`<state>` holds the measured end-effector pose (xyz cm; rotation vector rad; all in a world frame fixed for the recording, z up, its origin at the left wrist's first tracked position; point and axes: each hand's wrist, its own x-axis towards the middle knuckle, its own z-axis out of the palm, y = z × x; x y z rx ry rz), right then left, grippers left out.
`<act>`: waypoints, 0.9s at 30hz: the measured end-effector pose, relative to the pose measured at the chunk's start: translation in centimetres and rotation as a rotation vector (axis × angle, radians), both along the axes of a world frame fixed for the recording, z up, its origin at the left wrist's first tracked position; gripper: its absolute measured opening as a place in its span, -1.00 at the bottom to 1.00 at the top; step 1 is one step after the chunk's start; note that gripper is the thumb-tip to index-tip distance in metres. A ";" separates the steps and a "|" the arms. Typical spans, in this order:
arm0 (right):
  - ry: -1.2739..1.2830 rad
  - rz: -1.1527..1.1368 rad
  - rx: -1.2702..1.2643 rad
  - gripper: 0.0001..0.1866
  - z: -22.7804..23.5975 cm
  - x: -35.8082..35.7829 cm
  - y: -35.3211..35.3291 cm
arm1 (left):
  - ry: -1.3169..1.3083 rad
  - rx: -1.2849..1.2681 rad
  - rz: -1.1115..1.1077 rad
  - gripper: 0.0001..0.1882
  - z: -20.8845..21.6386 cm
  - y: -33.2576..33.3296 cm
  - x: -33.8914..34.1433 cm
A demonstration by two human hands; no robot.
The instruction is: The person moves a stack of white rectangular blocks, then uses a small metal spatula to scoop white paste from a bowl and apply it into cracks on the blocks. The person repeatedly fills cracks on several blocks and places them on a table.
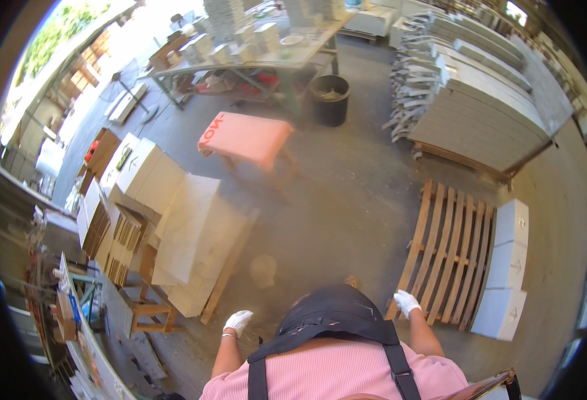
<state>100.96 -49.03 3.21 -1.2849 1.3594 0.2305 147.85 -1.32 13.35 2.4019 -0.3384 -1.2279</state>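
My left hand (238, 323), in a white glove, hangs low beside my body with its fingers loosely extended. It holds nothing and is nearest to a stack of flat pale boards or cartons (190, 227) on the left. My right hand (407, 303), also white-gloved, is held out on the other side. Its fingers are loosely apart and nothing shows in them. Next to it lies a slatted wooden pallet (445, 257); I cannot tell whether the glove touches it. Three white boxes (507, 263) stand in a row along the pallet's right side.
A small table with a pink cover (247, 139) stands ahead. Behind it are a dark bin (330, 101) and a long workbench (267, 63) with stacked white pieces. A large stack of white panels (483, 110) fills the far right. A wooden stool (150, 310) is at left.
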 end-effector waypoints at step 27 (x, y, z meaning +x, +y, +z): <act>0.306 0.154 -0.069 -0.31 9.8 20.7 -10.6 | -0.290 -0.230 -0.293 -0.51 0.1 -27.0 42.2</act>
